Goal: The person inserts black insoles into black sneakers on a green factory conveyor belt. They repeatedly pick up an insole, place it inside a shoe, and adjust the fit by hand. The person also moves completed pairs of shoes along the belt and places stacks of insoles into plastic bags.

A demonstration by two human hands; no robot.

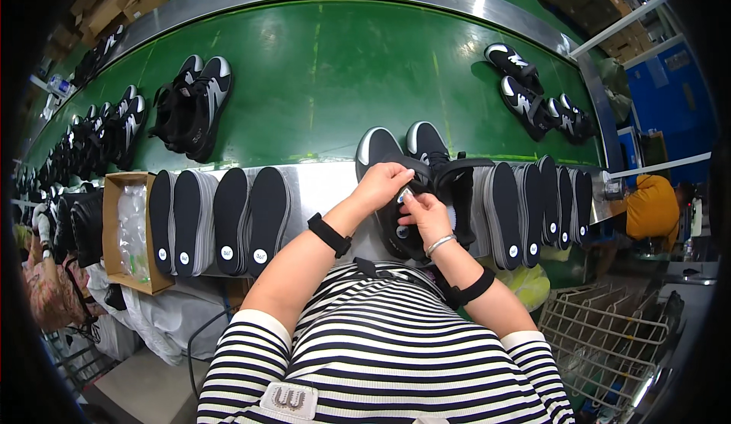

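A pair of black sneakers with silver-grey toes stands in front of me at the bench edge, the left shoe (pixel 378 146) beside the right shoe (pixel 427 141). Over the left shoe's opening my left hand (pixel 383 184) is closed, thumb and forefinger pinched together. Just to its right, my right hand (pixel 428 217) is closed too, fingertips pinching a small, pale, shiny piece (pixel 404 194) whose kind is too small to tell. Both hands nearly meet at that piece. They hide part of the left shoe. Whether my left fingers also grip the piece is hidden.
Stacks of black insoles (pixel 233 218) line the metal ledge on the left, with more insoles (pixel 505 211) on the right. A cardboard box (pixel 114 230) holds clear plastic pieces. More sneakers (pixel 199 104) stand on the green belt (pixel 335 66). A wire basket (pixel 601 333) is at lower right.
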